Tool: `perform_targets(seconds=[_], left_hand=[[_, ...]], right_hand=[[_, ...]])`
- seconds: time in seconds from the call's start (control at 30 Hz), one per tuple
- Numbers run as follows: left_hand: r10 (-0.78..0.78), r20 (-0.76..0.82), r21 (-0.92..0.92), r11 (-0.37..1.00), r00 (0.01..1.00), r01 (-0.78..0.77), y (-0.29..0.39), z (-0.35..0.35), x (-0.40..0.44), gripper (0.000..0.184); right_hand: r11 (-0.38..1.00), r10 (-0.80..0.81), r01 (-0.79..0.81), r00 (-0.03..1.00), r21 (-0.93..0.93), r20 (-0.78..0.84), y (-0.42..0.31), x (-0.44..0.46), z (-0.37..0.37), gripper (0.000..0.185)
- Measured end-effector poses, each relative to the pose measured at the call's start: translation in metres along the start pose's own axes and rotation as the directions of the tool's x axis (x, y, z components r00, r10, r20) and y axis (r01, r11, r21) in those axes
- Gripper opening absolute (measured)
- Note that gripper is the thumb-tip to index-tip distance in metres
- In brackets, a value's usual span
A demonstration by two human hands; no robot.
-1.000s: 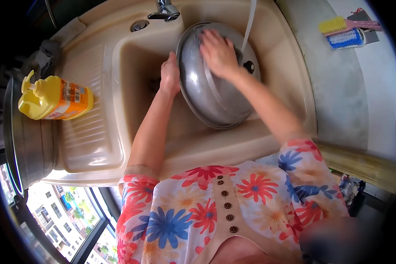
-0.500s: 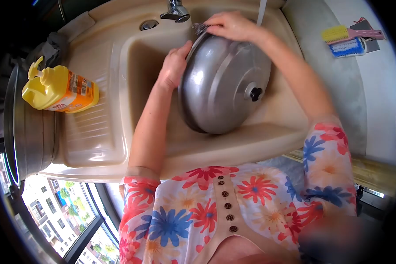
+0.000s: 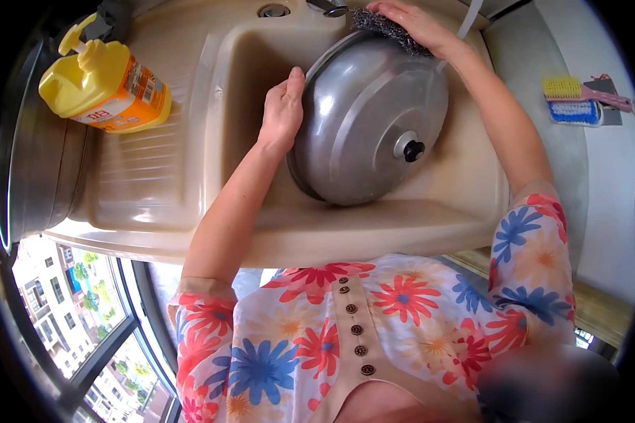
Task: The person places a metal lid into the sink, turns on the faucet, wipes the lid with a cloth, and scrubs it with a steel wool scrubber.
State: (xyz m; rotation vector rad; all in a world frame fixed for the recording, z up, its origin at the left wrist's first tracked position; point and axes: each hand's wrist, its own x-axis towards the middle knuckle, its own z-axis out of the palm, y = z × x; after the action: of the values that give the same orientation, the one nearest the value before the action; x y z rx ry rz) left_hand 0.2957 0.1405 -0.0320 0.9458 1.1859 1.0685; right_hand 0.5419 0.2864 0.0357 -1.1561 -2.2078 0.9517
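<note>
Two bare hands work at a domed metal lid (image 3: pixel 360 127), which sits tilted inside the beige sink (image 3: pixel 374 238), black knob (image 3: pixel 414 151) facing outward, a slant that seems to keep its upper edge within reach. The left hand (image 3: pixel 282 113) is at the left rim, apparently steadying it, thumb upward, other fingers too hidden to tell; the right hand (image 3: pixel 415 28) has its fingers close together over a steel-wool pad (image 3: pixel 388 32), seemingly pressing it against the top edge.

A broad, dull-silver domed lid (image 3: pixel 363 116) leans in the sink (image 3: pixel 374 238), its black knob (image 3: pixel 413 151) tilted toward the front edge; a dark wiry scourer (image 3: pixel 382 27) sits against its far rim.
</note>
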Motion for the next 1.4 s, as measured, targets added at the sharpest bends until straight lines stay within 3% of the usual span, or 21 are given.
perform_targets(seconds=[0.03,0.13,0.17,0.27,0.3,0.4,0.5,0.6,0.67,0.77,0.83,0.9,0.93,0.97,1.03,1.07,1.13,1.23,1.27,1.33,1.4], left_hand=[[0.022,-0.030,0.071,0.997,0.999,-0.020,-0.003,-0.001,0.004,0.052],[0.010,-0.045,0.038,0.999,0.999,-0.008,-0.002,0.000,0.008,0.054],[-0.001,-0.040,0.037,0.999,0.999,0.003,-0.001,0.002,0.010,0.054],[-0.026,-0.007,0.033,0.999,1.000,0.027,0.005,0.006,0.012,0.053],[-0.027,0.016,0.027,0.999,0.999,0.027,0.007,0.007,0.011,0.053],[0.019,0.057,0.044,0.999,0.998,-0.021,0.004,0.008,0.015,0.053],[0.002,0.089,0.044,0.999,0.996,-0.006,0.012,0.004,0.008,0.052],[-0.027,0.082,0.041,0.999,0.996,0.023,0.006,0.001,0.011,0.050],[-0.045,0.055,-0.004,0.999,0.997,0.046,0.005,0.001,0.013,0.048],[-0.086,0.060,-0.060,0.994,0.994,0.090,0.001,-0.006,0.017,0.048],[-0.084,0.022,-0.033,0.996,0.996,0.085,0.008,-0.003,0.016,0.048],[-0.094,0.000,-0.023,0.995,0.996,0.094,0.018,0.002,0.011,0.050],[-0.106,-0.019,-0.018,0.994,0.994,0.106,0.013,-0.001,0.013,0.051],[-0.080,0.006,-0.024,0.997,0.997,0.080,0.007,-0.004,0.016,0.051],[-0.065,0.005,-0.012,0.998,0.998,0.065,-0.002,-0.008,0.022,0.052],[-0.076,-0.024,0.005,0.997,0.997,0.076,-0.005,-0.009,0.024,0.052],[-0.081,-0.059,0.009,0.997,0.995,0.081,-0.001,-0.008,0.025,0.052],[-0.067,-0.064,0.014,0.998,0.996,0.069,-0.008,-0.014,0.024,0.052],[-0.100,-0.060,-0.012,0.995,0.993,0.100,-0.009,-0.016,0.022,0.052],[-0.140,-0.063,-0.080,0.988,0.988,0.135,-0.004,-0.014,0.023,0.052],[-0.135,-0.112,-0.040,0.991,0.985,0.131,-0.003,-0.012,0.027,0.055]], right_hand=[[0.952,0.020,-0.053,0.993,0.300,0.114,0.000,-0.003,0.003,0.031],[0.996,0.067,-0.082,0.963,0.047,0.262,-0.026,0.003,-0.002,0.028],[0.988,0.152,-0.142,0.956,-0.057,0.251,-0.035,0.002,0.002,0.024],[0.836,-0.211,0.351,0.916,-0.422,0.342,-0.059,0.005,0.016,0.022],[0.914,-0.223,0.302,0.932,-0.270,0.284,-0.036,0.007,0.021,0.021],[0.675,-0.242,0.548,0.797,-0.495,0.553,-0.095,0.003,0.058,0.021],[0.716,-0.280,0.550,0.791,-0.430,0.544,-0.082,0.013,0.062,0.022],[0.828,-0.160,0.368,0.878,-0.423,0.452,-0.070,0.013,0.030,0.021],[0.946,-0.014,0.126,0.937,-0.300,0.350,-0.046,0.008,0.010,0.021],[0.939,0.148,-0.098,0.981,-0.331,0.128,0.014,-0.008,-0.023,0.024],[0.975,0.113,-0.117,0.993,-0.188,-0.028,0.035,-0.019,-0.014,0.025],[0.970,0.198,-0.216,0.969,-0.114,-0.148,0.021,-0.030,-0.009,0.026],[0.990,0.134,-0.139,0.978,-0.020,-0.157,0.018,-0.031,0.000,0.026],[0.993,0.047,-0.069,0.976,-0.097,-0.215,0.015,-0.032,0.008,0.024],[0.863,-0.232,0.004,0.892,-0.506,-0.389,-0.018,-0.045,0.053,0.018],[0.859,-0.275,0.012,0.854,-0.512,-0.442,-0.032,-0.053,0.082,0.019],[0.768,-0.384,0.074,0.848,-0.637,-0.365,-0.068,-0.075,0.130,0.020],[0.814,-0.422,0.105,0.782,-0.571,-0.458,-0.038,-0.069,0.121,0.016],[0.911,-0.293,0.033,0.753,-0.411,-0.589,-0.020,-0.060,0.104,0.017],[0.926,-0.104,-0.202,0.676,-0.320,-0.729,0.038,-0.053,0.078,0.018],[0.855,-0.047,-0.354,0.674,-0.378,-0.737,0.059,-0.050,0.072,0.019]])
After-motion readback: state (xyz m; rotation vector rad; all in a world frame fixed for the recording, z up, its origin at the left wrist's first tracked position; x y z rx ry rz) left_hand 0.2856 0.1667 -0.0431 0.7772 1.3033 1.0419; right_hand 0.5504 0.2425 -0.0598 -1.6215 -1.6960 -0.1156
